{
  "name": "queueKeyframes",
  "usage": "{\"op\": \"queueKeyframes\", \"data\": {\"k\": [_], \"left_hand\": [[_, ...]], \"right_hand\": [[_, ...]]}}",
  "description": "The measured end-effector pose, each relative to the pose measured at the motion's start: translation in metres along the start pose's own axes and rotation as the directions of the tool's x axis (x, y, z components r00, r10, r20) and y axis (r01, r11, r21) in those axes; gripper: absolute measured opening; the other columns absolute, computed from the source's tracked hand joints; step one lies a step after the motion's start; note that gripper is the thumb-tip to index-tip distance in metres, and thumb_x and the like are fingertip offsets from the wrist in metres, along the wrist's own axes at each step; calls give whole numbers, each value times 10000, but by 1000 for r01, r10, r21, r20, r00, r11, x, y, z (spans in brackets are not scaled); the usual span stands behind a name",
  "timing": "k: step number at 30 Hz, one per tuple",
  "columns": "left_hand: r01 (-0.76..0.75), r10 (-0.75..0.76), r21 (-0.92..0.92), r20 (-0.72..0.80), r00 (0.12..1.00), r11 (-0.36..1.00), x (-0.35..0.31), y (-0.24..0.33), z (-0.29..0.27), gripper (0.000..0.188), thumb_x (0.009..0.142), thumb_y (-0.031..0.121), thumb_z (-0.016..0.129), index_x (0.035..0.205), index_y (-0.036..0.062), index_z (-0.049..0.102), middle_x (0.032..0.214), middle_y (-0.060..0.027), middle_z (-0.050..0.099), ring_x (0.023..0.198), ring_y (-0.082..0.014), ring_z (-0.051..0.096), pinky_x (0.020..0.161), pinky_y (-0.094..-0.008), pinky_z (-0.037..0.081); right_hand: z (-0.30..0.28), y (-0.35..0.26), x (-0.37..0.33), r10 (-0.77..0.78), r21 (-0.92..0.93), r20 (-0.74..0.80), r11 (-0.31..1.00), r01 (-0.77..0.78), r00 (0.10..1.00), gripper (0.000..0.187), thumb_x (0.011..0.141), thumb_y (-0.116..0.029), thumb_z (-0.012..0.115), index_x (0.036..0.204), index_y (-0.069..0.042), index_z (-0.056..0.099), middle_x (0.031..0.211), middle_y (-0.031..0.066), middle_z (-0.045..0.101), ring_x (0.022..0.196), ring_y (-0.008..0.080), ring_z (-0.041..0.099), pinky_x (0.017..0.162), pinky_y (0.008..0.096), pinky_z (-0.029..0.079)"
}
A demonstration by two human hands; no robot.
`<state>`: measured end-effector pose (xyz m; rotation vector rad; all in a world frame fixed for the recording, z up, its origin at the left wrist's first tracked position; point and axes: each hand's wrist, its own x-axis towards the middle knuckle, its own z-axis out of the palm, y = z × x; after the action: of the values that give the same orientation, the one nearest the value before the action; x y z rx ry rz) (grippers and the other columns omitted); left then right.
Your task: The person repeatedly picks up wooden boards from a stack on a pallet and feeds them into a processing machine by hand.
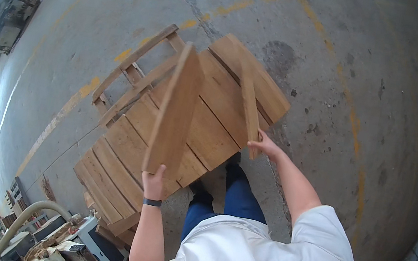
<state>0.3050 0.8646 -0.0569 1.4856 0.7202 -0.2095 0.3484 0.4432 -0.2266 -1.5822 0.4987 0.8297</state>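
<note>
Gripping the near end of a wide board [175, 108], the left hand [153, 181] is bending its fingers around the edge, with the thumb showing on the near face. The board is standing on its narrow side and reaching away from that hand. The right hand [266, 144] is holding a narrow strip [249, 104] by its near end; the strip is slanting away, ahead and to the left of that hand. Whether either piece is touching the slatted top [213, 137] beneath, I cannot tell. That top is lying ahead of and between the hands, and spreading to the left hand's left. A frame [149, 47] is sitting ahead and left of the left hand. A band [152, 202] is circling the left wrist. A hose [44, 205] is curving well left of the left hand, and a yellow line [351, 121] is running to the right hand's right.
</note>
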Motion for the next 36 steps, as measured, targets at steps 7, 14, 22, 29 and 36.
{"op": "queueKeyframes", "data": {"k": [7, 14, 22, 29, 36], "left_hand": [[-628, 455, 543, 433, 778, 558, -63, 21, -56, 703, 768, -198, 518, 1419, 67, 553, 1413, -180, 578, 1344, -250, 526, 1117, -330, 398], [-20, 52, -156, 204, 978, 988, -85, -36, -163, 494, 833, -57, 607, 1322, 5, 570, 1184, -124, 676, 1053, -221, 646, 906, -321, 511], [63, -94, -560, -27, 995, 826, -188, -64, -289, 410, 829, -8, 677, 1230, -16, 590, 1164, -104, 677, 1030, -236, 662, 917, -371, 522], [-228, -85, -789, -333, 939, 570, -325, -119, -356, 464, 829, -30, 669, 1280, 5, 567, 1183, -117, 671, 1078, -282, 666, 921, -421, 547], [-587, -128, -708, -674, 728, 392, -473, -166, -387, 530, 840, -38, 635, 1352, 25, 515, 1255, -121, 623, 1168, -283, 615, 986, -438, 516]], "right_hand": [[95, 19, -153, 147, 374, 45, 915, -153, 988, 902, 827, -393, 769, 1560, -156, 299, 1080, 22, 591, 949, 155, 588, 820, 360, 493], [179, 66, -230, 97, 323, 71, 939, -115, 993, 746, 835, -481, 691, 1498, -292, 405, 1157, 82, 570, 1000, 288, 601, 750, 453, 521], [233, 71, -264, 204, 402, 105, 886, -229, 973, 947, 714, -580, 773, 1460, -113, 421, 1321, 225, 515, 1159, 436, 539, 955, 593, 451], [257, 66, -284, 144, 429, 226, 873, -231, 963, 1131, 615, -622, 827, 1491, -88, 350, 1405, 258, 432, 1323, 468, 403, 1107, 635, 318], [275, 91, -297, 153, 199, 379, 950, -242, 913, 1137, 617, -671, 826, 1455, -28, 406, 1387, 248, 468, 1284, 428, 463, 1070, 600, 387]]}}
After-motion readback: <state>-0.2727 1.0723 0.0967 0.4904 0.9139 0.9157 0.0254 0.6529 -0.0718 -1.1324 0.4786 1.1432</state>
